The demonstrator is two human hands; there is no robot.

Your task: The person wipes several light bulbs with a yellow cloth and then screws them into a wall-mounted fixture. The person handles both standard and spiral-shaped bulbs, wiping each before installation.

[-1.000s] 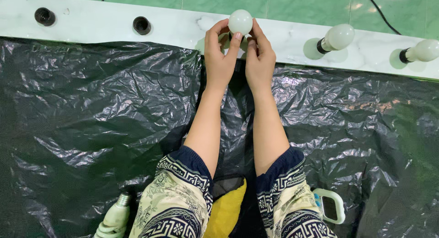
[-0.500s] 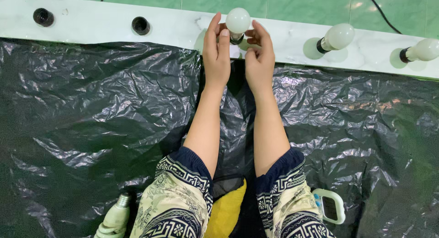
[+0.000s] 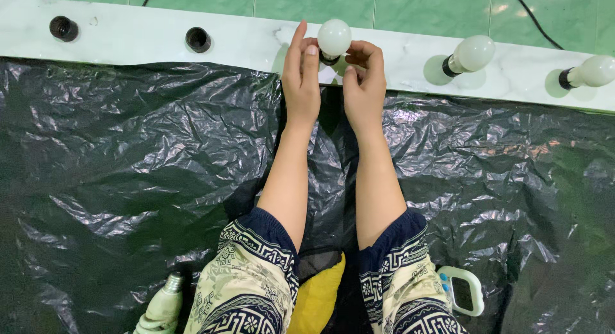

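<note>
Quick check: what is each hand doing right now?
Left hand: open, fingers straight, fingertips against the white bulb.
Right hand: fingers curled at the bulb's base; a firm grip cannot be told.

the light is bright and even, coming from above. the black plastic sheet (image 3: 128,180) shines with many small white glints on its wrinkles. each bulb (image 3: 472,53) throws a soft round shadow on the white marble strip (image 3: 128,36). the picture is sharp, without blur, and the edges look straight.
</note>
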